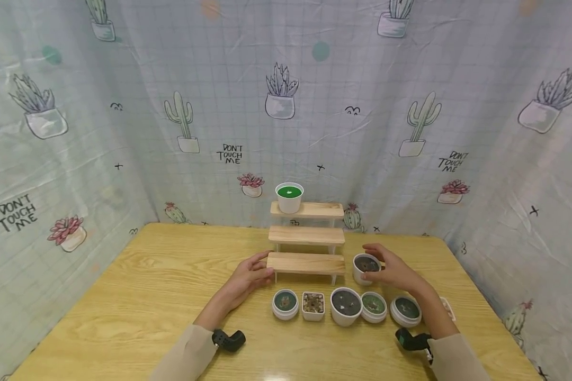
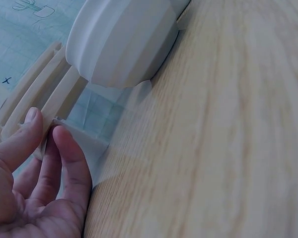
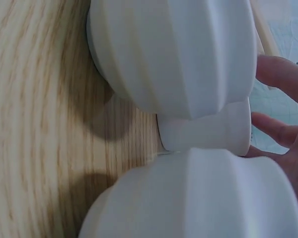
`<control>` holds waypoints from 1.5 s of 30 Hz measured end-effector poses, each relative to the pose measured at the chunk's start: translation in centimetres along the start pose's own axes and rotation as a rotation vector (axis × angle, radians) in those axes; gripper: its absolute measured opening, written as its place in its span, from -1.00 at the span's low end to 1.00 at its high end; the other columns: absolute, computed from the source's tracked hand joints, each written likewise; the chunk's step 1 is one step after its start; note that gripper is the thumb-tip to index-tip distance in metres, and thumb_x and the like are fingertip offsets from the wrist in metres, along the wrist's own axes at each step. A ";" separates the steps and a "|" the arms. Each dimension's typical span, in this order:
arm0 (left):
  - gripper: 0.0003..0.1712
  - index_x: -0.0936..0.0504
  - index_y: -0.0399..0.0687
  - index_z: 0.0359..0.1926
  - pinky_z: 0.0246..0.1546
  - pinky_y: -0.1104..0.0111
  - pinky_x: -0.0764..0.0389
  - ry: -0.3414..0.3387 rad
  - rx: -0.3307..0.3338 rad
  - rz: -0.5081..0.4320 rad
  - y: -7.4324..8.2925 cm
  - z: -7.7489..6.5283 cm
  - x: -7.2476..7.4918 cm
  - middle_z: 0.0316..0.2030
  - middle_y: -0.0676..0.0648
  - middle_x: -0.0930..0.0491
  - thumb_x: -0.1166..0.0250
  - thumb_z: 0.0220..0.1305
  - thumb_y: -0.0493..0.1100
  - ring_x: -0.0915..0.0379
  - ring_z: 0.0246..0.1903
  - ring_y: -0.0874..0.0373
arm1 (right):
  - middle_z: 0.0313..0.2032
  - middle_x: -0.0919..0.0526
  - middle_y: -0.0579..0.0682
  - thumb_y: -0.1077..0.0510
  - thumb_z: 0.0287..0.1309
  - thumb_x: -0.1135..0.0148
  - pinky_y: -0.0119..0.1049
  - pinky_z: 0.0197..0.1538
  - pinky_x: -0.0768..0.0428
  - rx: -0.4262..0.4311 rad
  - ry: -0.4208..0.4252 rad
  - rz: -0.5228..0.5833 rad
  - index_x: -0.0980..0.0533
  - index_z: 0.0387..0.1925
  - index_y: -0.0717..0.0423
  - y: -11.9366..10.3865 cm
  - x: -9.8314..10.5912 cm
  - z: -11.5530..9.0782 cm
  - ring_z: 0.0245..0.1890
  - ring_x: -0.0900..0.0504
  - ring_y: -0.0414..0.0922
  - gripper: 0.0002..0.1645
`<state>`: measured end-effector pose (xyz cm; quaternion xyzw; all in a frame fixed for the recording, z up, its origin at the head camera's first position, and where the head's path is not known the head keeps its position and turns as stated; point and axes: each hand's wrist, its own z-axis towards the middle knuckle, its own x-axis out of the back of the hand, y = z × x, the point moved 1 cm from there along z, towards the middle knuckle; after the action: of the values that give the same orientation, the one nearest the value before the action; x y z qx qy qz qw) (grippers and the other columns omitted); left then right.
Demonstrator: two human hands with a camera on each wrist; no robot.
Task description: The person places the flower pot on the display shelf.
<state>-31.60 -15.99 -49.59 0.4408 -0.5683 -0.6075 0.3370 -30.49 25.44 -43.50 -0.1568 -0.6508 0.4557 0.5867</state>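
Observation:
A three-tier wooden stand (image 1: 306,236) with pale legs stands on the table. My left hand (image 1: 249,276) grips the left end of its lowest plank; in the left wrist view the thumb lies over the plank (image 2: 64,94) and fingertips come up underneath. To the right of the stand, my right hand (image 1: 392,270) holds a round white flowerpot (image 1: 362,269) with dark filling, thumb in front and fingers behind. The right wrist view shows this pot (image 3: 208,130) low at the tabletop, partly hidden behind two ridged pots. A white pot with green filling (image 1: 289,200) sits on the top tier's left end.
Before the stand runs a row: a teal-topped pot (image 1: 285,304), a square pebble pot (image 1: 313,306), a larger dark-filled pot (image 1: 346,306), a green-topped pot (image 1: 374,308) and a ridged pot (image 1: 405,312). A white container (image 1: 448,308) is partly behind my right forearm. A printed curtain (image 1: 286,137) surrounds the table.

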 end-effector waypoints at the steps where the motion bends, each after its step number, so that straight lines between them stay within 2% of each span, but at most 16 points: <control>1: -0.17 -0.09 -0.14 0.61 -0.04 0.40 -0.68 0.002 0.003 0.004 0.0 0.0 0.0 -0.09 0.01 -0.58 -0.28 0.47 -0.25 -0.58 -0.11 0.25 | 0.42 -0.29 0.50 0.11 0.19 -0.47 0.40 0.30 -0.44 0.000 -0.003 0.003 -0.18 0.48 0.35 0.1 0.0 0.0 0.43 -0.27 0.48 -0.02; 5: -0.18 -0.09 -0.14 0.61 -0.04 0.41 -0.68 0.003 0.018 0.014 -0.1 -0.2 0.0 -0.09 0.02 -0.58 -0.27 0.48 -0.24 -0.58 -0.11 0.25 | 0.42 -0.29 0.50 0.09 0.17 -0.50 0.36 0.31 -0.46 -0.012 -0.008 -0.003 -0.18 0.48 0.37 0.5 -0.1 0.0 0.42 -0.27 0.49 0.01; 11: -0.17 -0.08 -0.17 0.61 -0.05 0.41 -0.68 -0.011 0.002 0.004 0.1 -0.2 0.0 -0.10 0.02 -0.57 -0.27 0.48 -0.25 -0.57 -0.13 0.26 | 0.40 -0.32 0.50 0.09 0.14 -0.52 0.33 0.29 -0.49 -0.011 -0.013 -0.012 -0.18 0.48 0.38 0.7 0.0 0.0 0.39 -0.31 0.48 0.03; 19: -0.17 -0.07 -0.14 0.62 -0.06 0.42 -0.69 -0.010 0.005 -0.001 0.2 0.0 0.1 -0.12 0.03 -0.57 -0.27 0.48 -0.25 -0.58 -0.14 0.26 | 0.35 -0.38 0.44 0.10 0.13 -0.53 0.13 0.22 -0.59 -0.017 -0.038 0.004 -0.14 0.49 0.43 0.9 0.0 0.1 0.31 -0.44 0.32 0.07; 27: -0.16 -0.07 -0.14 0.62 -0.05 0.41 -0.69 -0.005 0.014 -0.005 0.2 0.1 0.0 -0.13 0.04 -0.56 -0.27 0.48 -0.26 -0.58 -0.14 0.27 | 0.30 -0.43 0.41 0.12 0.14 -0.51 0.18 0.23 -0.57 -0.003 -0.062 0.002 -0.12 0.49 0.44 1.6 -0.2 0.1 0.23 -0.52 0.19 0.07; 38: -0.15 -0.05 -0.12 0.63 -0.05 0.42 -0.69 -0.012 0.008 -0.007 0.3 0.1 -0.1 -0.12 0.04 -0.58 -0.27 0.48 -0.26 -0.60 -0.13 0.27 | 0.19 -0.52 0.37 0.18 0.12 -0.53 -0.32 0.03 -0.61 0.002 -0.065 0.060 -0.15 0.44 0.45 2.1 -0.2 0.2 0.12 -0.57 0.03 0.02; 45: -0.16 -0.05 -0.12 0.63 -0.05 0.42 -0.69 -0.007 0.010 -0.007 0.3 0.0 -0.1 -0.12 0.03 -0.58 -0.26 0.48 -0.26 -0.60 -0.13 0.26 | 0.18 -0.55 0.32 0.18 0.11 -0.54 -0.33 0.08 -0.58 0.000 -0.051 0.055 -0.21 0.40 0.40 2.0 -0.2 0.1 0.14 -0.57 0.05 -0.04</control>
<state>-31.63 -15.95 -49.24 0.4423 -0.5708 -0.6076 0.3307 -31.21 26.27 -45.19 -0.1629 -0.6610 0.4753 0.5573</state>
